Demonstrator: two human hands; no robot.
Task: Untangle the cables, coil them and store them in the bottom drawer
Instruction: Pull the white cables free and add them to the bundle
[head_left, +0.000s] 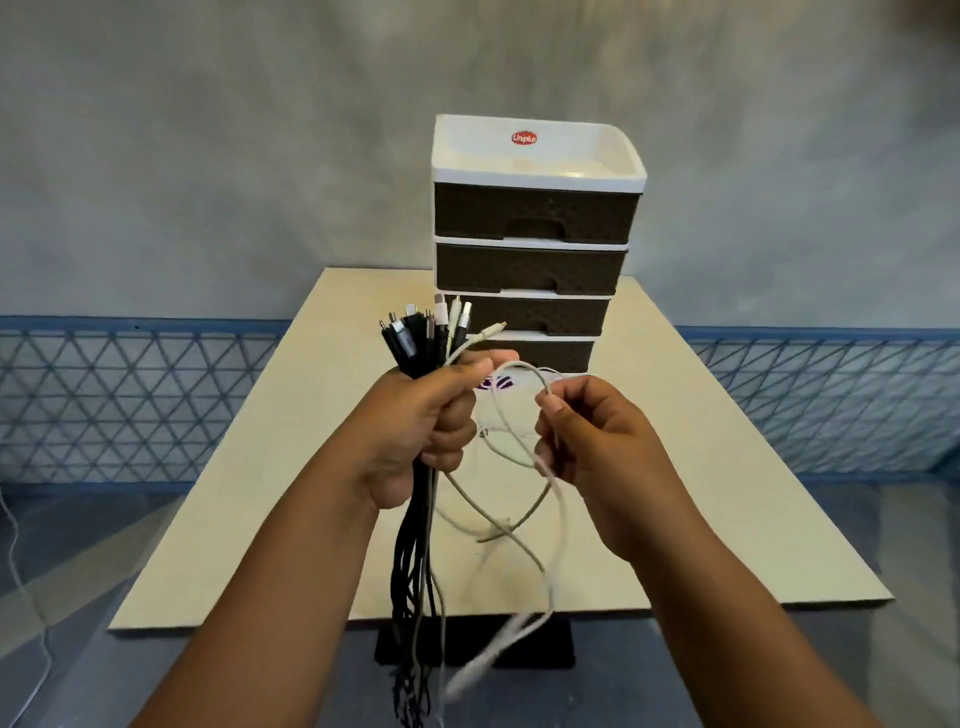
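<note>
Black braided cords and a few white ones make up the bundle of charging cables (415, 343) that the left hand (415, 431) clenches in a fist, plugs fanned out above the knuckles and the long tails hanging straight down past the near edge of the pale beige surface (218, 519). Just right of the fist, one thin white cable (519, 457) leaves the bundle, arcs across the gap and loops loosely on itself before dropping away; its lower end is blurred. The right hand (587, 447) pinches this loop between thumb and fingertips, held in the air above the middle of the surface. Behind both hands, toward the far edge, stands the white-framed plastic cabinet with four dark brown woven-look drawers (535, 249); its bottom drawer (545, 353) is shut, and partly hidden by the plugs.

The risk, as I judge it, lies in the loop: pulling the white cable outward while it crosses itself could cinch it into a knot. The tight fist may also trap it among the black cords, so a hard tug could strain a plug or drag the whole bundle loose.
</note>
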